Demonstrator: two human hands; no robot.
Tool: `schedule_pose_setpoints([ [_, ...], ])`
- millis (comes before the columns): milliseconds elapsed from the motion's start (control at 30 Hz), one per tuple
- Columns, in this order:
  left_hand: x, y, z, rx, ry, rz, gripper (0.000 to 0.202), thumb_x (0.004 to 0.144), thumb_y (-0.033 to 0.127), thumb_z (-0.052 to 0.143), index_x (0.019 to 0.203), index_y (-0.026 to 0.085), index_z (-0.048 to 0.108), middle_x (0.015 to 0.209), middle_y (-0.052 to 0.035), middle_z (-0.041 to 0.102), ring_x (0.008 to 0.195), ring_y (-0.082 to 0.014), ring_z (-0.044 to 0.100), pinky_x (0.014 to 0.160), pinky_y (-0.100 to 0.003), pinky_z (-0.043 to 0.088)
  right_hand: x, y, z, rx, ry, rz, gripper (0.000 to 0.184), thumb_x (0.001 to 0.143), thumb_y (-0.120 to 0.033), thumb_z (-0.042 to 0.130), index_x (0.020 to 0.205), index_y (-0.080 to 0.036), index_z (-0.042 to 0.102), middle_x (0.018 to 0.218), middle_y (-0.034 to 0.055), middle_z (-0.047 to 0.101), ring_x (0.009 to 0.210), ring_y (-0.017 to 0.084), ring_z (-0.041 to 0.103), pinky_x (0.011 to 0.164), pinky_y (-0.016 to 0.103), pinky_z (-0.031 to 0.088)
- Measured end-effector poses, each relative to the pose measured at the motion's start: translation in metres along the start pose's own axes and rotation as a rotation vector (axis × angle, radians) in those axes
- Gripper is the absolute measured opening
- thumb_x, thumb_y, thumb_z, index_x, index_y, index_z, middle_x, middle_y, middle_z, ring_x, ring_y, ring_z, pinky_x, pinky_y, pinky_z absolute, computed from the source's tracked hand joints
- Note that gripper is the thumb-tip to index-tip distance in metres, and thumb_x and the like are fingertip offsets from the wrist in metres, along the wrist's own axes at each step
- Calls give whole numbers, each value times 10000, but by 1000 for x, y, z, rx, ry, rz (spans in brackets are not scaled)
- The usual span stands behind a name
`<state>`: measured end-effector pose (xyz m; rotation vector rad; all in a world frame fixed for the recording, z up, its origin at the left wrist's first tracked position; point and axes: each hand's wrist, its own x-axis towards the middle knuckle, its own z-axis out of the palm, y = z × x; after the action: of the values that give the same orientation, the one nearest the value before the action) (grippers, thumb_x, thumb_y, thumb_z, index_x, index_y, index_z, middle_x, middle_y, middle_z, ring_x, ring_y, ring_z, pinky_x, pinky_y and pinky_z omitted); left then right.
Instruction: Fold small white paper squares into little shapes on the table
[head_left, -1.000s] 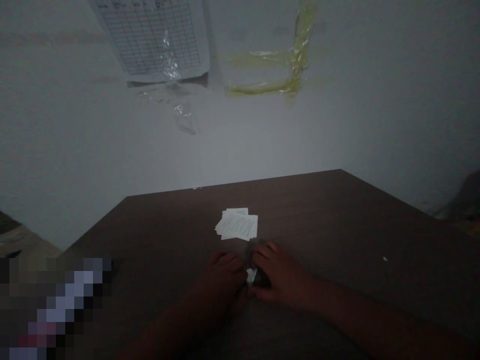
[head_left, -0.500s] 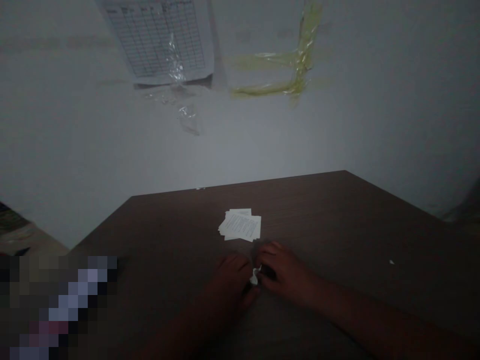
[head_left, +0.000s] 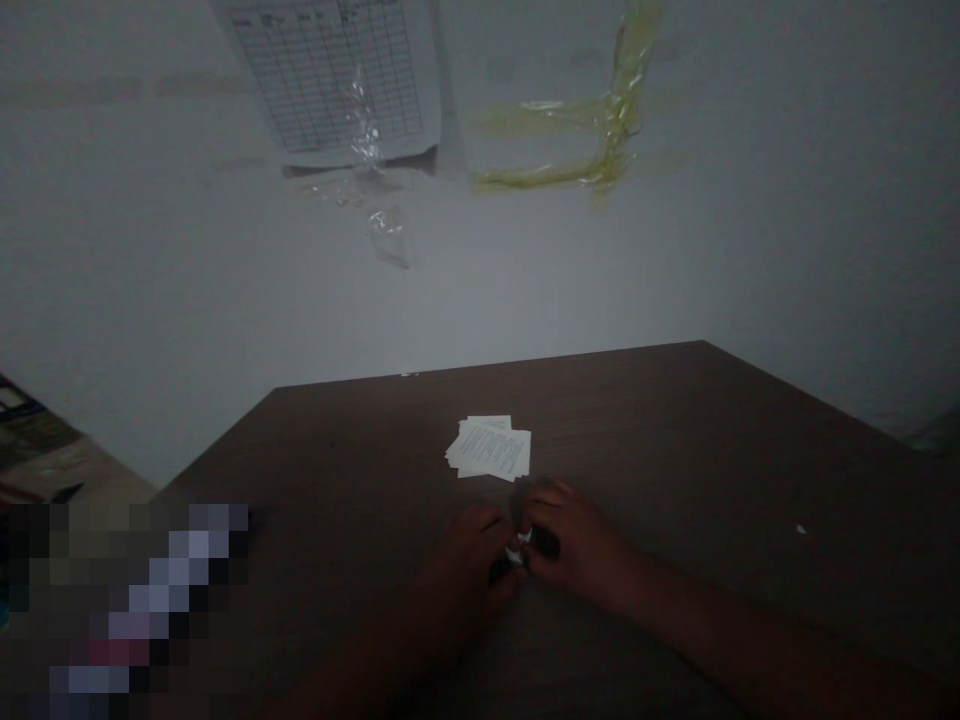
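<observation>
Over the dark wooden table (head_left: 637, 430), my left hand (head_left: 474, 560) and my right hand (head_left: 577, 545) meet with curled fingers. Pinched between their fingertips is a small crumpled white piece of paper (head_left: 514, 555), mostly covered by the fingers. Whether it is one piece or two I cannot tell. Just beyond the hands lies a loose stack of printed paper slips (head_left: 491, 450), apart from both of them. Dim light hides much of the fingers.
A tiny white scrap (head_left: 801, 529) lies on the table to the right. Behind the table rises a pale wall (head_left: 510, 290) with a taped printed sheet (head_left: 345, 80) and yellow tape (head_left: 619, 130). A blurred-out patch (head_left: 150, 600) covers the lower left.
The view has swung slightly left, so everything sits further right. Less of the white paper shows between the fingertips, and its visible shape has changed. The stack of slips stays put.
</observation>
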<state>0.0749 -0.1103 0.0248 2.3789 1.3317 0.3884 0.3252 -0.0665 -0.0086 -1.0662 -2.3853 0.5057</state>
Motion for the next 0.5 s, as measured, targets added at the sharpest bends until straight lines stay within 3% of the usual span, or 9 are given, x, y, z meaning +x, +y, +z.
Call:
schedule_pose_setpoints([
  [200, 7, 6, -4, 4, -12, -92, 242, 1038, 46, 777, 1155, 257, 791, 1358, -43, 862, 1329, -304, 810, 1219, -453, 639, 1, 1, 1, 28, -1, 19, 224, 993, -128, 976, 1133, -260, 860, 1218, 89, 888, 1223, 370, 807, 1098, 530, 625],
  [500, 3, 10, -3, 73, -6, -105, 317, 1029, 15, 789, 1235, 255, 815, 1390, -52, 861, 1362, -311, 808, 1248, -468, 640, 7, 9, 0, 72, -3, 5, 221, 998, -60, 915, 1035, -262, 831, 1144, 40, 885, 1127, 301, 804, 1153, 509, 585],
])
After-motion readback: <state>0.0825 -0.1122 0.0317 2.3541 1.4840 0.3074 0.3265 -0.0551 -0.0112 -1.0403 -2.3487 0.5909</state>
